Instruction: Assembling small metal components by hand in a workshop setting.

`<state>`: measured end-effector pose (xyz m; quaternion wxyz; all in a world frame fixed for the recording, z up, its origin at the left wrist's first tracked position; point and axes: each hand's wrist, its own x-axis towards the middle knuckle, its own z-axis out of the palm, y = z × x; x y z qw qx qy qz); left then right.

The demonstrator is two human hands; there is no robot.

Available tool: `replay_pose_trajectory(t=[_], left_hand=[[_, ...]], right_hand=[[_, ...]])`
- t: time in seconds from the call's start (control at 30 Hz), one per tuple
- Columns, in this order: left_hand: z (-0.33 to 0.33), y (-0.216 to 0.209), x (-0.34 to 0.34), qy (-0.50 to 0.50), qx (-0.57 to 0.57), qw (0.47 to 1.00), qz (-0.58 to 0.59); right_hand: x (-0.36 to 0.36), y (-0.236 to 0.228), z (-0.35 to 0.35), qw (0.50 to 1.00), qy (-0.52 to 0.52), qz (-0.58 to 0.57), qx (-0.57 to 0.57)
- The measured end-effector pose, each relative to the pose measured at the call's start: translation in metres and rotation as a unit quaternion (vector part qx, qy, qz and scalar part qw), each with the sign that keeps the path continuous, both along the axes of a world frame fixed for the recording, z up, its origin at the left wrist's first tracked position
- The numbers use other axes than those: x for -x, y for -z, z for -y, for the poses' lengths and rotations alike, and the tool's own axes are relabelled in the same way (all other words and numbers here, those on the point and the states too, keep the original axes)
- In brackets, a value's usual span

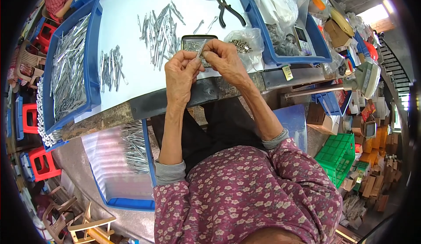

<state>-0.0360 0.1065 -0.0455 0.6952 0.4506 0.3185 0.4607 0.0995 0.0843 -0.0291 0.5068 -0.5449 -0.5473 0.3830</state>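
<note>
My left hand (179,72) is closed in a pinch on a thin silvery metal strip (201,49) that points up and away from me. Close beside it, my right hand (226,60) also pinches, its fingertips near the strip; any small part between them is too small to make out. Just beyond my fingers lies a small dark-rimmed tray (186,37) of tiny metal parts, partly hidden by my hands. To its right sits a clear plastic bag (256,42) with small brownish metal pieces. A loose pile of similar metal strips (158,35) lies to the left.
Black-handled pliers (232,12) and a cable lie at the back. A blue bin of metal strips (70,68) flanks the left, with a smaller strip pile (112,67) beside it. At right stands a blue bin (287,59) of bags. Another blue bin (131,203) is below the table.
</note>
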Motion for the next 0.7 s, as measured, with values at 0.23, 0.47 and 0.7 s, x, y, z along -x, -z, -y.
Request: replay_pose_trajectory(t=[0.23, 0.47, 0.7], left_hand=[[0.004, 0.003, -0.011, -0.089, -0.130, 0.981, -0.111], [0.004, 0.005, -0.018, -0.160, -0.272, 0.927, -0.201], [0.002, 0.004, -0.016, -0.135, -0.229, 0.948, -0.176]], right_hand=[[-0.001, 0.003, 0.001, 0.981, -0.011, -0.186, 0.061], [-0.006, 0.013, -0.005, 0.931, -0.044, -0.347, 0.110], [-0.004, 0.009, -0.005, 0.930, -0.029, -0.349, 0.112]])
